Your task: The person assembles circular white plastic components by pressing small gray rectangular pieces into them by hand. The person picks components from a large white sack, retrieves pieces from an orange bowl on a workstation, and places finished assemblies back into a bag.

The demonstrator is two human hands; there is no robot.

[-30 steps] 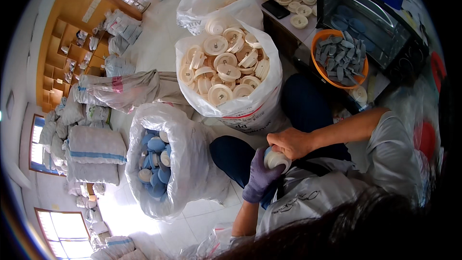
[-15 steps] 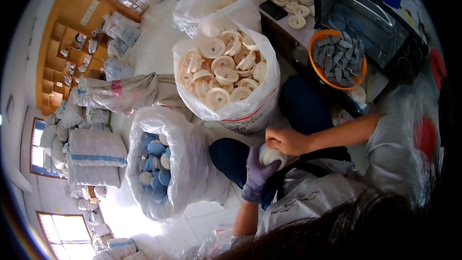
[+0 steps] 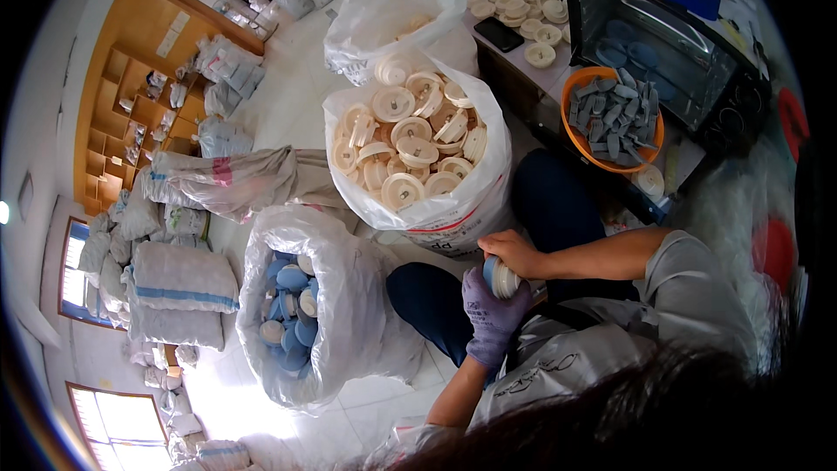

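Purple-gloved left hand [image 3: 490, 314] grips a round white-and-blue disc part [image 3: 500, 277] from below; bare right hand [image 3: 513, 253] is clamped over its top, so most of the part is hidden. White sack of cream discs [image 3: 410, 144] sits just ahead, red print on its front half cut off. Clear bag of blue discs [image 3: 292, 310] at left. Orange bowl of grey pieces [image 3: 615, 118] on the bench.

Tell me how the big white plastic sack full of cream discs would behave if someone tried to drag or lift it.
The white plastic sack is probably heavy: round cream plastic discs are heaped up to its mouth. Its thin, creased wall would likely sag and stretch rather than hold shape. With the mouth open and rolled down, tipping it would likely spill discs onto the tiled floor.
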